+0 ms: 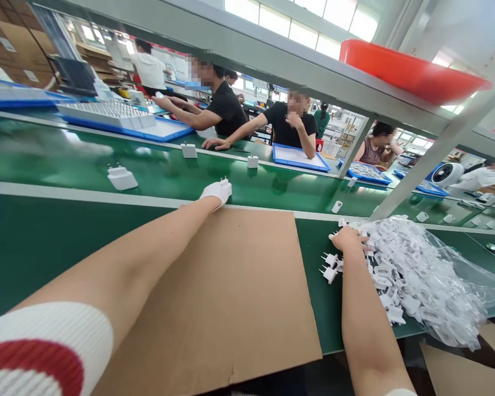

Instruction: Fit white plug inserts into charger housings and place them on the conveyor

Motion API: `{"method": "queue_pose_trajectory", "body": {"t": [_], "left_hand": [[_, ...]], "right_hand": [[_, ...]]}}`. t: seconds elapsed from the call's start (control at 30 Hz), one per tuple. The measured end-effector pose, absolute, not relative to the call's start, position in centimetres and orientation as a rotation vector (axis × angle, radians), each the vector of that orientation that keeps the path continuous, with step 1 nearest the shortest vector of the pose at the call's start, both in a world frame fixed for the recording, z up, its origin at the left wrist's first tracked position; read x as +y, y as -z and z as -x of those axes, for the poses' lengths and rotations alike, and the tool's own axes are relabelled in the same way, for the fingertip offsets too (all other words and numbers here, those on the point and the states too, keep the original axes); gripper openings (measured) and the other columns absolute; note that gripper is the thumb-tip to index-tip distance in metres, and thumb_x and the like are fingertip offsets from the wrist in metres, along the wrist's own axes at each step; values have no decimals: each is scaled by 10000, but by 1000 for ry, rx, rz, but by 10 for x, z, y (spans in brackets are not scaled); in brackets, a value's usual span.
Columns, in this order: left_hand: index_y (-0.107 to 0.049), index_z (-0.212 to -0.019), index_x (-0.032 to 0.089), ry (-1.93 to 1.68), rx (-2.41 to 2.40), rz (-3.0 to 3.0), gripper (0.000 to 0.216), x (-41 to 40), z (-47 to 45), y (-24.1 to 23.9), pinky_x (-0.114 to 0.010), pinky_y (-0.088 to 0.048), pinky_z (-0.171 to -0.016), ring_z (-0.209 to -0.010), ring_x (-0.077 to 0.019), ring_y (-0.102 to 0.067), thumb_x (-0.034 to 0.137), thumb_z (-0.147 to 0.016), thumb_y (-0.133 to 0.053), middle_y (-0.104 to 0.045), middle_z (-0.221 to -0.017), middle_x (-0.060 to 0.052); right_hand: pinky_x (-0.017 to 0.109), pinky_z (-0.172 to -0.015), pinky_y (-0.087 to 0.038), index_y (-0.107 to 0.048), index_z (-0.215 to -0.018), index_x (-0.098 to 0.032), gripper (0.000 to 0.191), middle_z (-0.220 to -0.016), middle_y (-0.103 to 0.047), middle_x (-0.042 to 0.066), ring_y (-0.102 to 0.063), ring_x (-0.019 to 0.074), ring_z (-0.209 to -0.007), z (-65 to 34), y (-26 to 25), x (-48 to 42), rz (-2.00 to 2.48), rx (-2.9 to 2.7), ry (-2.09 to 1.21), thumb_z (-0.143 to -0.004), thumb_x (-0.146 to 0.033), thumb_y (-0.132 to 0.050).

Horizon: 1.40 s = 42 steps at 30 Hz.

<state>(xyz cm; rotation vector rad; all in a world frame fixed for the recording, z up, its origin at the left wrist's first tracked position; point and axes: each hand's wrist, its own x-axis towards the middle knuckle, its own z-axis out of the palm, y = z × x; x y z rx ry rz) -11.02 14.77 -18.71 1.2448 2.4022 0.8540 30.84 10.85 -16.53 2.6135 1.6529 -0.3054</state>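
My left hand [215,191], in a white glove, is closed on a white charger [226,186] at the near edge of the green conveyor belt. The charger's metal pins point up. My right hand [348,240], bare on its back, reaches to the left edge of a heap of white plug adapters [412,269] spilling from a clear plastic bag [457,286]. Its visible fingers are spread over the pieces; some fingertips are hidden. Two loose plug adapters [329,274] with pins lie just left of my right wrist.
A cardboard sheet [239,297] lies between my arms. Several chargers, including one charger [122,178] at left, sit on the green belt [160,165]. Co-workers sit across it beside blue trays [301,159]. Overhead, a shelf holds a red basin [408,71]; a slanted post [421,157] stands right.
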Motion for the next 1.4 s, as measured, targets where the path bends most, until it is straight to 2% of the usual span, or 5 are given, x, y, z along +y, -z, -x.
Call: {"method": "queue_pose_trajectory", "body": {"t": [0.23,0.5,0.67,1.0,1.4], "left_hand": [[-426,-1485,105,-1150,2725,-1194,746,122,75,191,-542,-391,-1153,-1421,-424,-397,352,-837,-702,-338,-1609,-229],[-597,-1458,164,-909,2129,-2004,638,90,-9,222,-519,-352,-1228,-1466,-387,-414,386,-866,-681,-460,-1591,-180],[-776,-1215,206,-997,2018,-1982,371,89,-10,240,-480,-407,-1198,-1371,-333,-532,330,-935,-568,-630,-1459,-119],[-649,-534,235,-1176,1739,-1862,378,87,0,240,-390,-538,-1015,-1056,-257,-708,424,-861,-646,-802,-992,-53],[-761,-785,229,-1116,1737,-1916,321,86,5,235,-379,-531,-1010,-1083,-258,-698,330,-927,-492,-804,-1036,-65]], "right_hand": [[406,-956,-531,-673,-1299,-82,423,-1407,-498,282,-607,330,-1245,-300,159,96,-2292,1933,175,-882,-128,-622],[453,-983,-514,-678,-1297,-103,351,-1344,-631,251,-506,417,-1406,-278,141,70,-2065,1988,113,-978,-183,-558],[509,-1060,-471,-610,-1360,-90,382,-1536,-505,257,-218,441,-1580,-263,142,56,-1946,2068,13,-1020,-243,-527],[370,-908,-498,-650,-1244,-115,381,-1286,-670,180,-635,333,-1217,-263,156,62,-1894,2132,75,-877,-29,-589],[285,-947,-472,-711,-1130,-155,431,-1185,-731,92,-650,213,-1123,-239,163,61,-2021,2746,281,-822,52,-490]]}}
